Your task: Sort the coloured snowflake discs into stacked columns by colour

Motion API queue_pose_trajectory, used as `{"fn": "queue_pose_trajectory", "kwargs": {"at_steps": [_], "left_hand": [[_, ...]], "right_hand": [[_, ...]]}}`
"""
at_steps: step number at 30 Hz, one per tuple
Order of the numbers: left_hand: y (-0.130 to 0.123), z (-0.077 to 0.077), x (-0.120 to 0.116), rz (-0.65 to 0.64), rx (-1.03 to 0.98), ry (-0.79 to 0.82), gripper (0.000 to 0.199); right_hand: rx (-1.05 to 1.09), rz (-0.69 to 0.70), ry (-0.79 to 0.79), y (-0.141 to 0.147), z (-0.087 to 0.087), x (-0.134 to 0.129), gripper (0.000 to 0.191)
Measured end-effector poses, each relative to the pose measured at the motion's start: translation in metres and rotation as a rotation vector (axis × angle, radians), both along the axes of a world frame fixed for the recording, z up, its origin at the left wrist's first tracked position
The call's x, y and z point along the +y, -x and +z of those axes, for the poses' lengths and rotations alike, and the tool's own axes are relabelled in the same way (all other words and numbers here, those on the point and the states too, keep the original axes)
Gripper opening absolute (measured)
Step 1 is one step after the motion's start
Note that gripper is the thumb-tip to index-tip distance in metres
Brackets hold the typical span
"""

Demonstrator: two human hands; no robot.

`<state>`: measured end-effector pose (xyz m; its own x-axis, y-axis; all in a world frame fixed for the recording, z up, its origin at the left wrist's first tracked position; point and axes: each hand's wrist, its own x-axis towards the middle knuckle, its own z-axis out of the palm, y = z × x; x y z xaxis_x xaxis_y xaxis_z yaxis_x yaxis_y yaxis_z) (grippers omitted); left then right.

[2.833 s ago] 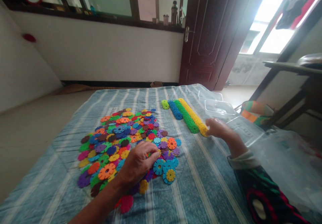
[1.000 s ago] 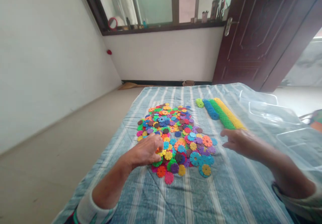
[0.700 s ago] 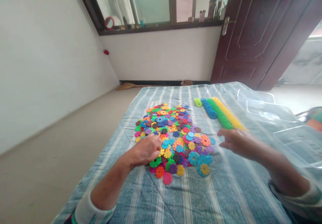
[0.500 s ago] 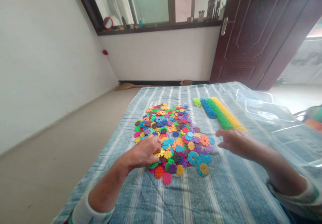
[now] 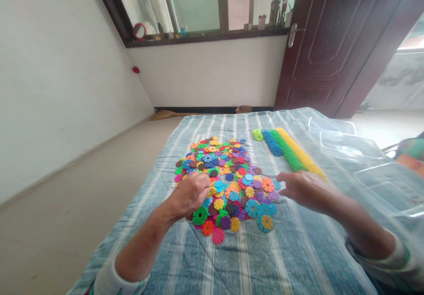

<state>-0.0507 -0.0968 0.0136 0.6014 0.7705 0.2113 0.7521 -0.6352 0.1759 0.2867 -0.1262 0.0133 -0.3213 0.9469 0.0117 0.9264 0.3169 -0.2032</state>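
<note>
Many colourful notched plastic snowflake discs [image 5: 229,196] lie in a loose, overlapping heap on the striped cloth [image 5: 228,268]. My left hand [image 5: 190,194] is over the heap's near left side, its fingers closed on a yellow snowflake disc [image 5: 212,191] at the fingertips. Just beneath that hand a green disc [image 5: 200,216] shows. My right hand [image 5: 303,188] hovers at the heap's right edge, thumb and index finger apart with nothing between them. Beyond it lie long rows of discs, one yellow [image 5: 301,153] and one green [image 5: 287,150], beside a shorter blue row [image 5: 272,143].
A few light-green discs [image 5: 258,134] lie left of the blue row. Clear plastic boxes [image 5: 351,145] stand along the right side, with another clear box [image 5: 391,187] nearer me. The cloth's left edge drops toward the floor [image 5: 99,189]. A dark red door [image 5: 318,43] stands behind.
My left hand has lifted slightly with the yellow disc, uncovering the green disc below. My right hand has shifted a little left toward the heap. The view has moved slightly.
</note>
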Motion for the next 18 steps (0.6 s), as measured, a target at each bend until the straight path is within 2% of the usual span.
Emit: {"fn": "queue_pose_trajectory", "kwargs": {"at_steps": [3, 5, 9, 12, 14, 18], "left_hand": [[-0.007, 0.003, -0.003, 0.052, -0.135, 0.002, 0.023], [-0.015, 0.004, -0.008, 0.05, -0.244, 0.036, 0.023], [-0.038, 0.0, -0.021, -0.002, -0.44, 0.123, 0.022], [-0.055, -0.007, -0.03, -0.064, -0.514, 0.158, 0.021], [-0.065, -0.012, -0.036, -0.112, -0.549, 0.148, 0.021], [-0.078, -0.018, -0.042, -0.165, -0.609, 0.052, 0.018]], "right_hand": [[0.096, 0.076, -0.017, 0.011, 0.001, -0.003, 0.011], [0.202, 0.149, -0.021, 0.021, -0.001, -0.005, 0.014], [0.461, 0.219, -0.011, 0.047, -0.011, -0.011, 0.013], [0.644, 0.232, 0.009, 0.061, -0.017, -0.013, 0.018], [0.693, 0.265, 0.025, 0.064, -0.017, -0.013, 0.011], [0.667, 0.293, 0.051, 0.062, -0.012, -0.013, 0.011]]}}
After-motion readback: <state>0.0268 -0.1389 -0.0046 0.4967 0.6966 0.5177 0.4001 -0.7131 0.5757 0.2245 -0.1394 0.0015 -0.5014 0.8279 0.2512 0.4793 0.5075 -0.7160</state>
